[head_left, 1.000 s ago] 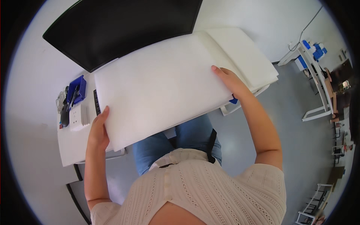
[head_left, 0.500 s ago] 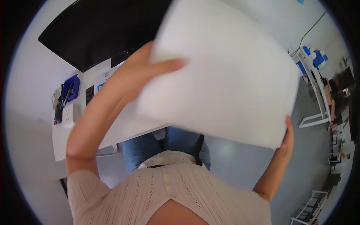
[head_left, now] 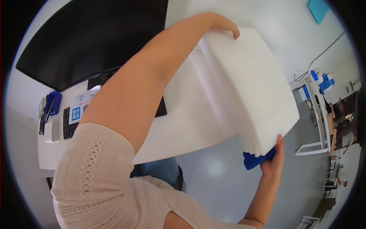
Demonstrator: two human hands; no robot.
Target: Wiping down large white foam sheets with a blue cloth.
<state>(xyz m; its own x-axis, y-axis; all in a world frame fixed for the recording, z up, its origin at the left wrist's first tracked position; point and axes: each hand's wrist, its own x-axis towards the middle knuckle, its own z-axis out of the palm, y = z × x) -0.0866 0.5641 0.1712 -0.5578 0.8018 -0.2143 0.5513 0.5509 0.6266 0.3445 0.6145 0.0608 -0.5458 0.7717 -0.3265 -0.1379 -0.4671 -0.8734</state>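
A large white slab (head_left: 251, 76), which looks like foam or stacked soft sheets, is held tilted over the right end of the desk. My left hand (head_left: 221, 23) reaches across and curls over its far edge, fingertips pressing on the top. At the near right corner my right hand (head_left: 275, 158) grips it from below, thumb on the side. A dark blue piece (head_left: 253, 160) shows under the near edge, against my right hand; its kind cannot be made out. Most of the slab's underside is hidden.
A white desk (head_left: 183, 133) carries a black monitor (head_left: 95, 38), a keyboard (head_left: 68, 126) under a printed sheet (head_left: 80, 105), a blue tray (head_left: 54, 101) and a white power socket block (head_left: 50, 131). At right stands a white-framed table (head_left: 322, 114) with blue boxes; other people are farther off.
The white slab has moved right and turned, so its near edge and the blue piece now show. My left arm stretches farther across; my right hand stays at the near corner.
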